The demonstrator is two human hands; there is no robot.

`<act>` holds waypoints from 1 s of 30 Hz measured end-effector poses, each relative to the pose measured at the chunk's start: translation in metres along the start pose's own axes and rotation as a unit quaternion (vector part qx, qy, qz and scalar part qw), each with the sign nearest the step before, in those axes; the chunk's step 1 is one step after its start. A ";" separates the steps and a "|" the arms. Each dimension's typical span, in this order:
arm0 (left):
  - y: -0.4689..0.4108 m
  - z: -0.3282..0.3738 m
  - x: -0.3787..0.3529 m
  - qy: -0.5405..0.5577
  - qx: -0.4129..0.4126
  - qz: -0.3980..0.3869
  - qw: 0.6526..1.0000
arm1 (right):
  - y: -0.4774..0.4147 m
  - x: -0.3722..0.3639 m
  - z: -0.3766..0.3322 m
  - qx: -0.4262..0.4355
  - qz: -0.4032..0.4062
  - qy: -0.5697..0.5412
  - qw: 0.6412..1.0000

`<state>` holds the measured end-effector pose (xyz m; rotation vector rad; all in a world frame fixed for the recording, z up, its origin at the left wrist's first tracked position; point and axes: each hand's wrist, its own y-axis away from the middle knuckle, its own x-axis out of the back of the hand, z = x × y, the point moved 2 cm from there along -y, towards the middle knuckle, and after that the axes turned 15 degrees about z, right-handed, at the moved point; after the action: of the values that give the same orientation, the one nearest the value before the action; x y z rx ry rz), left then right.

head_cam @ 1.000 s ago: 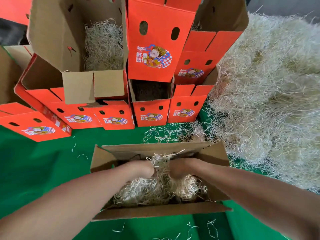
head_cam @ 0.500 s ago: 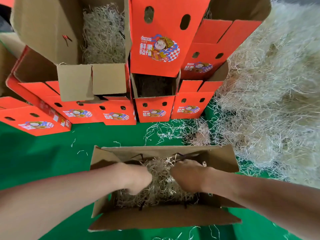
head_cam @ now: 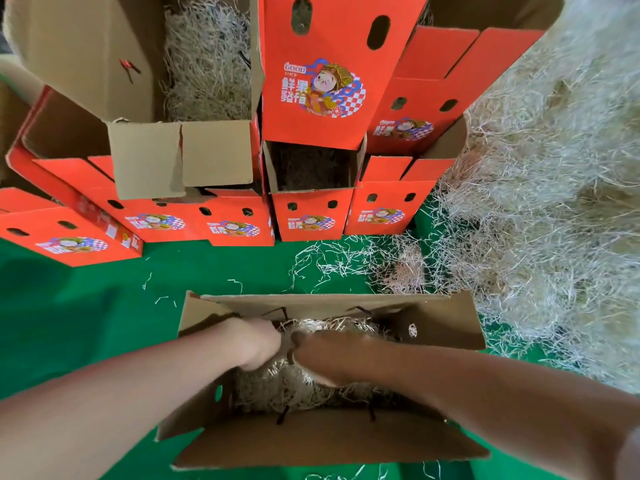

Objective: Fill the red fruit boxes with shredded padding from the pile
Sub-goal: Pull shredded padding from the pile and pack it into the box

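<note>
Shredded padding (head_cam: 304, 386) lies bunched in the bottom of the open box (head_cam: 329, 441) standing nearest the person on the green table (head_cam: 86, 306). The box's long axis runs left to right across the body and its flaps are folded outward. Both hands are down inside it, meeting near the middle. The left hand (head_cam: 258, 344) comes in from the left with its fingers sunk in the strands, and the right hand (head_cam: 329, 358) lies back-up over the wad. Their fingers are hidden, so it cannot be told whether either grips a tuft or merely presses flat. The padding sits directly beneath both palms, so settling it looks a matter of a straight downward push. The supply, a large pile (head_cam: 554, 202), lies to the right of the box and just past its right end, nearer the right hand, which seems the likelier one to fetch another handful. Beyond, across the table, stacked red boxes (head_cam: 304, 216) stand in tiers, and an upper box (head_cam: 86, 57) on the left shows padding inside.
</note>
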<state>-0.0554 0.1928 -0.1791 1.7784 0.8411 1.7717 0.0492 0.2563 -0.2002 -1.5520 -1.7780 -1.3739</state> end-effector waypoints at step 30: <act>-0.020 0.006 -0.017 -0.001 0.073 0.005 0.997 | 0.040 -0.036 0.035 0.027 -0.212 0.267 0.940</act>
<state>-0.0502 0.1947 -0.2058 1.8781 0.9844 1.7537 0.1062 0.2638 -0.2280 -0.6740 -1.8193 -1.7159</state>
